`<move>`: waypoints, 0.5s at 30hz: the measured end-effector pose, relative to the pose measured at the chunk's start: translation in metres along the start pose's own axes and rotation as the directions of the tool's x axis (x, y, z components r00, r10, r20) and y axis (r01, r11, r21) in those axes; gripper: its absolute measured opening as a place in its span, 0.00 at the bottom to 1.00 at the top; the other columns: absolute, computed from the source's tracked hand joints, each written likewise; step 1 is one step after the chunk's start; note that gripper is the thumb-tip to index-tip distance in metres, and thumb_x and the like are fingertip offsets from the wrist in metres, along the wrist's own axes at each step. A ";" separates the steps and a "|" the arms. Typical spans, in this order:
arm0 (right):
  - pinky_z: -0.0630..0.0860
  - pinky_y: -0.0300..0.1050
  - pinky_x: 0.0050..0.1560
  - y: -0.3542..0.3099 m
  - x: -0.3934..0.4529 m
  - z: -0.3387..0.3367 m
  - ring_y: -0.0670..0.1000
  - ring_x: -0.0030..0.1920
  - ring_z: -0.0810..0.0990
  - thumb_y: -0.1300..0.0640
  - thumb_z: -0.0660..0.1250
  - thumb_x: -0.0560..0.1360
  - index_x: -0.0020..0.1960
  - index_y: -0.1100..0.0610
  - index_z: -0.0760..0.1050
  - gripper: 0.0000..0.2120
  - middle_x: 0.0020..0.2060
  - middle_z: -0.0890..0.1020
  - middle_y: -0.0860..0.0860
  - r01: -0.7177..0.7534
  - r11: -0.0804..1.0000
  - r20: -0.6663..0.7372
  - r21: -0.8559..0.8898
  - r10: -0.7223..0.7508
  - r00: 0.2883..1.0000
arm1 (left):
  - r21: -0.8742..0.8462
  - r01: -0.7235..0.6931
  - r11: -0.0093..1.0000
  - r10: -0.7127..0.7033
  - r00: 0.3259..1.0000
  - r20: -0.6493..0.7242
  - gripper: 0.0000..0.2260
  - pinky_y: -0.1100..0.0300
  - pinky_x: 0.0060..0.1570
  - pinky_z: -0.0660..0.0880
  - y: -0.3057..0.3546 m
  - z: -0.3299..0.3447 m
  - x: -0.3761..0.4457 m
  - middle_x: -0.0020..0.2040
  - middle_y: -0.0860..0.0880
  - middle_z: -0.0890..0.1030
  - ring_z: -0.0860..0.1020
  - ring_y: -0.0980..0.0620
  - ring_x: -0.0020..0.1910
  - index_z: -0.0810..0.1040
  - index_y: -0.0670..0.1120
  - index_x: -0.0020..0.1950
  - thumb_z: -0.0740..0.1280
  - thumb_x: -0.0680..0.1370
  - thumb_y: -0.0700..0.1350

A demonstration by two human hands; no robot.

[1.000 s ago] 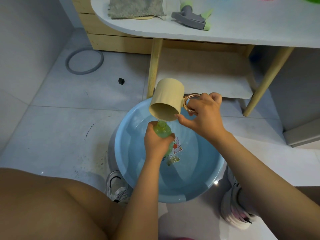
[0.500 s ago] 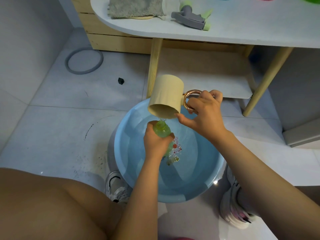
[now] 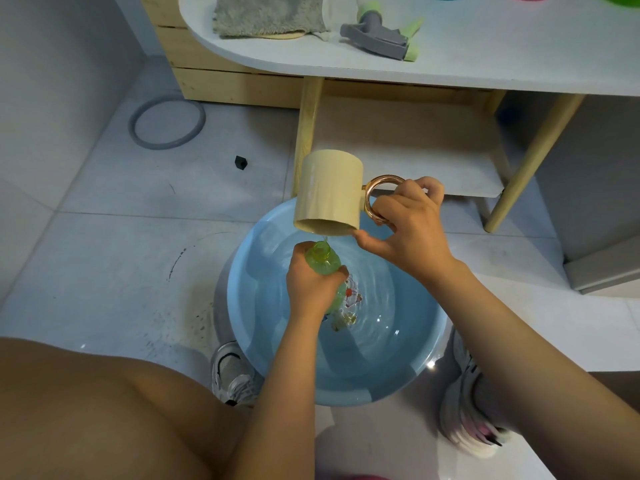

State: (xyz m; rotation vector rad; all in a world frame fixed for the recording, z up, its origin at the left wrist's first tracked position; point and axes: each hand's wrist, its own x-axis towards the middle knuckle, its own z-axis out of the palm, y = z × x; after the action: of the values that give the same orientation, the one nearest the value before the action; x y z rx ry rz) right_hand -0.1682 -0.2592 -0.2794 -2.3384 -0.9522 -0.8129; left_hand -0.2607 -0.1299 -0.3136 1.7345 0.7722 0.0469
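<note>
A: Nearest entries first. What are we listing?
B: We are logging a grey sneaker (image 3: 232,374) at the near left of the blue basin (image 3: 263,317) and a white-and-pink sneaker (image 3: 467,410) at its near right. The basin is sitting on the floor tiles, holding water.
A: And the hands?
B: We are recording the left hand (image 3: 313,289) curling its fingers round a green bottle (image 3: 323,262), holding it mouth up over the middle of the basin. Just beyond, the right hand (image 3: 408,230) is gripping the gold ring handle of a beige mug (image 3: 330,192). The mug is tilting mouth-down just above the bottle, and a thin stream is running into the bottle's mouth.
A: Farther out?
B: We are noting a grey ring (image 3: 166,145) and a small black piece (image 3: 240,162) on the far-left floor, then a white table (image 3: 485,46) carrying a grey cloth (image 3: 266,15) and a grey-green spray head (image 3: 377,38).
</note>
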 end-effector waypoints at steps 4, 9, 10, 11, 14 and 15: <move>0.60 0.48 0.55 0.002 -0.001 0.000 0.49 0.38 0.67 0.43 0.69 0.68 0.31 0.58 0.69 0.20 0.26 0.71 0.47 0.006 1.000 -0.007 -0.003 -0.006 1.000 | -0.007 -0.003 1.000 0.003 1.000 -0.006 0.22 0.62 0.45 0.68 -0.001 0.001 0.001 0.45 0.59 0.73 0.73 0.57 0.45 0.66 0.56 0.54 0.74 0.69 0.41; 0.60 0.48 0.55 0.002 -0.002 -0.002 0.49 0.37 0.67 0.43 0.68 0.69 0.31 0.58 0.69 0.20 0.28 0.67 0.44 -0.011 1.000 0.010 -0.017 0.011 1.000 | -0.017 -0.006 1.000 0.006 1.000 -0.021 0.22 0.62 0.46 0.68 -0.002 0.003 0.003 0.48 0.56 0.74 0.73 0.55 0.47 0.67 0.54 0.55 0.75 0.68 0.42; 0.60 0.47 0.54 0.002 -0.002 -0.002 0.49 0.37 0.67 0.43 0.68 0.69 0.30 0.58 0.69 0.20 0.29 0.66 0.43 -0.046 0.999 0.018 -0.023 0.046 0.999 | -0.021 -0.004 1.000 0.004 1.000 -0.024 0.22 0.63 0.45 0.68 -0.003 0.003 0.004 0.49 0.56 0.75 0.73 0.55 0.46 0.68 0.54 0.54 0.75 0.68 0.41; 0.58 0.45 0.53 0.002 -0.002 -0.002 0.49 0.36 0.67 0.42 0.67 0.68 0.30 0.58 0.69 0.21 0.29 0.65 0.43 -0.096 0.995 0.035 -0.032 0.097 0.995 | -0.024 -0.001 1.000 0.001 1.000 -0.025 0.21 0.63 0.42 0.68 -0.003 0.002 0.004 0.49 0.55 0.76 0.74 0.54 0.46 0.69 0.53 0.54 0.75 0.67 0.41; 0.55 0.43 0.47 0.004 0.000 -0.006 0.50 0.30 0.65 0.37 0.65 0.69 0.27 0.54 0.63 0.24 0.23 0.65 0.44 -0.310 0.944 0.209 -0.114 0.328 0.921 | -0.040 -0.016 0.999 0.015 1.000 -0.020 0.20 0.68 0.37 0.68 -0.002 0.000 0.006 0.46 0.56 0.77 0.75 0.57 0.43 0.71 0.51 0.54 0.74 0.67 0.40; 0.55 0.44 0.46 0.006 0.002 -0.009 0.50 0.28 0.64 0.36 0.65 0.70 0.26 0.53 0.61 0.26 0.22 0.65 0.46 -0.393 0.903 0.311 -0.175 0.430 0.848 | -0.041 -0.027 0.999 0.026 1.000 -0.015 0.20 0.68 0.37 0.69 0.000 -0.001 0.005 0.44 0.57 0.77 0.75 0.59 0.43 0.71 0.51 0.54 0.74 0.66 0.40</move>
State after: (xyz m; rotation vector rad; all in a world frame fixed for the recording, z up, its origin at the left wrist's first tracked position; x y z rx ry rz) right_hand -0.1654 -0.2678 -0.2733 -2.6970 -0.4981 -0.2899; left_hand -0.2569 -0.1263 -0.3148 1.7073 0.7542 0.0928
